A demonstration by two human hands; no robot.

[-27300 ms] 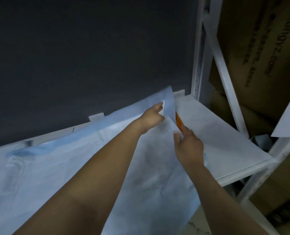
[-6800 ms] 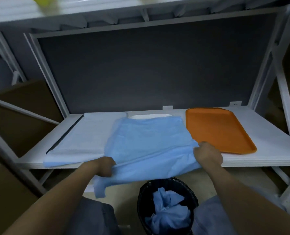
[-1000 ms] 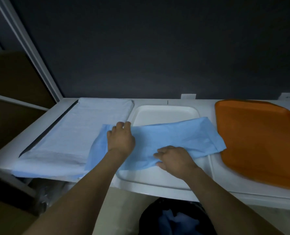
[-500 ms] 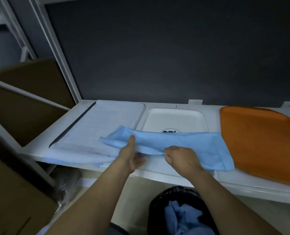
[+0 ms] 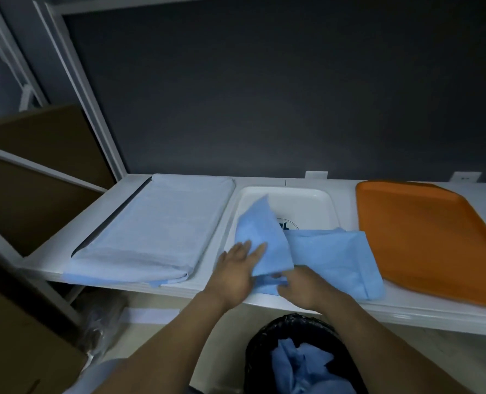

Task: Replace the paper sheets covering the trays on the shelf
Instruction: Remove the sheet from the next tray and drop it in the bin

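A folded blue paper sheet (image 5: pixel 332 257) lies across the front half of the white tray (image 5: pixel 301 199) in the middle of the shelf. Its left end is folded up into a raised flap. My left hand (image 5: pixel 237 268) presses flat against that flap with fingers spread. My right hand (image 5: pixel 301 285) pinches the sheet's front edge near the tray's front rim. To the left, a pale blue sheet (image 5: pixel 156 226) covers a dark tray whose edge shows along its left side. A bare orange tray (image 5: pixel 432 237) sits at the right.
Below the white shelf (image 5: pixel 406 314), a black bin (image 5: pixel 307 356) holds crumpled blue sheets. Cardboard boxes (image 5: pixel 31 166) stand at the left beside the white shelf frame (image 5: pixel 85 89). A dark back panel closes the shelf bay.
The sheet's left end has been folded over toward the right and now stands up as a flap. My left hand has shifted from gripping the edge to pressing flat on it.
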